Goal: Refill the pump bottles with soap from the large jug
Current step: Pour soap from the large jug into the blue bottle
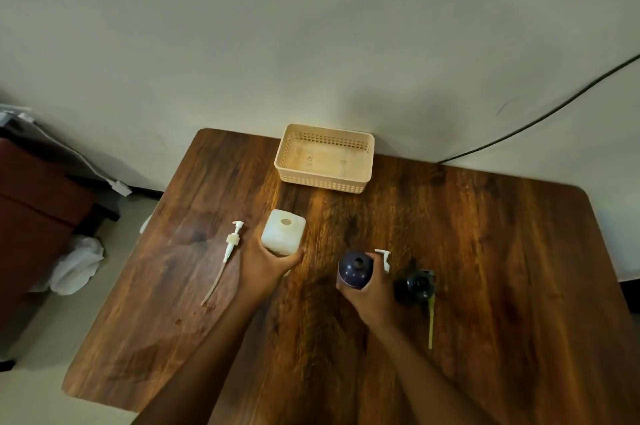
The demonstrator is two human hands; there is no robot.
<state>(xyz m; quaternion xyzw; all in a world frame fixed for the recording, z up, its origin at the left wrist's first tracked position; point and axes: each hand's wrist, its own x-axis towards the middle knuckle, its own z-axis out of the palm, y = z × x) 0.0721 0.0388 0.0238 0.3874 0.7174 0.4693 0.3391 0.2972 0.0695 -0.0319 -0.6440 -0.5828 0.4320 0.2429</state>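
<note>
A white square jug (283, 232) stands upright on the wooden table (485, 251), its round mouth uncapped. My left hand (268, 263) grips the jug from the near side. My right hand (372, 289) is wrapped around a dark purple bottle (355, 269) whose neck is uncovered. A white pump head (383, 257) lies just behind that hand. To the right stands a second dark bottle (417, 284), also without a pump, with a pump and yellow-green tube (430, 320) lying beside it. Left of the jug lies a white pump with a long tube (230, 248).
A beige perforated basket (325, 158) sits at the table's far edge against the wall. A black cable (540, 119) runs down the wall at the right. Dark furniture (38, 202) and a white bag (74, 265) are on the floor beside the table's left edge.
</note>
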